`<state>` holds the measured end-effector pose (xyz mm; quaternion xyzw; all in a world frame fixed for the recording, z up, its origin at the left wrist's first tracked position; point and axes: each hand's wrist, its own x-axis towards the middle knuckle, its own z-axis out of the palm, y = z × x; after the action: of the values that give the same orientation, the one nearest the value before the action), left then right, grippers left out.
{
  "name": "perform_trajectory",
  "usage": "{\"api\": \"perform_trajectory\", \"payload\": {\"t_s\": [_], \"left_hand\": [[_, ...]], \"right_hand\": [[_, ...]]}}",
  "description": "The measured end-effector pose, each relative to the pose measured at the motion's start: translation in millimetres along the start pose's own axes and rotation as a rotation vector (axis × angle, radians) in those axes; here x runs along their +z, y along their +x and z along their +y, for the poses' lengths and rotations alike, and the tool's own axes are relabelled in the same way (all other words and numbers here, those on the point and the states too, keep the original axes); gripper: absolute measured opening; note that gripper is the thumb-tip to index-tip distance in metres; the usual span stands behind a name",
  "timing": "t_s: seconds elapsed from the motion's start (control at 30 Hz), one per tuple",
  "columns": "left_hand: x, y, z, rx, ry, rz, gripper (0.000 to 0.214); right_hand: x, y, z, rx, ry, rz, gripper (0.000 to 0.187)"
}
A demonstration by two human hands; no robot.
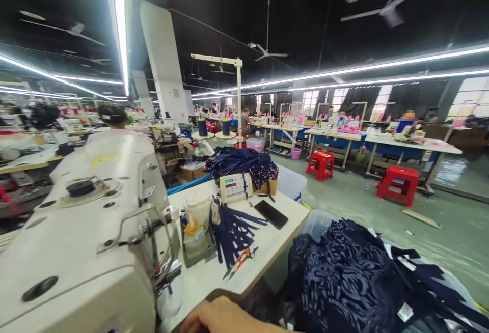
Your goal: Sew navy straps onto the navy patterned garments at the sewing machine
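Observation:
At the bottom edge, only the back of my right hand (pixel 225 315) and part of the wrist show, close to the front edge of the sewing table (pixel 206 287). Its fingers bend down and are cut off by the frame, so any hold is hidden. My left hand is out of view. Just beyond my right hand, orange-handled thread snips (pixel 240 262) lie on the table beside a fan of dark navy fabric strips (pixel 234 228). Left of the hand stands a large cream sewing machine (pixel 110 211).
A black phone (pixel 271 214) and a control panel (pixel 236 187) sit farther back, before a navy strip pile (pixel 240 162). At right, a plastic bin (pixel 319 218) holds heaped navy fabric pieces (pixel 344 277). Red stools (pixel 397 185) stand on the floor; people work at distant tables.

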<state>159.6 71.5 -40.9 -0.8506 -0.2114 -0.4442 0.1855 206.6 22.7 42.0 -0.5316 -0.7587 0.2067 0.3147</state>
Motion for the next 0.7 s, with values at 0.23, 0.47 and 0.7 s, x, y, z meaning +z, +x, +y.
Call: {"api": "perform_trajectory", "payload": {"t_s": [0.23,0.47,0.7], "left_hand": [[-133.5,-101,-13,-0.316,0.257,-0.152,0.043],[-176.8,-79,3,-0.333,0.303,-0.315,0.039],[-178.8,-76,1,-0.450,0.242,-0.297,0.035]], "right_hand": [[29,-7,-2,0.058,0.432,-0.006,0.013],[53,-6,19,0.106,0.371,-0.056,0.027],[58,-1,26,0.194,0.242,-0.020,0.036]]}}
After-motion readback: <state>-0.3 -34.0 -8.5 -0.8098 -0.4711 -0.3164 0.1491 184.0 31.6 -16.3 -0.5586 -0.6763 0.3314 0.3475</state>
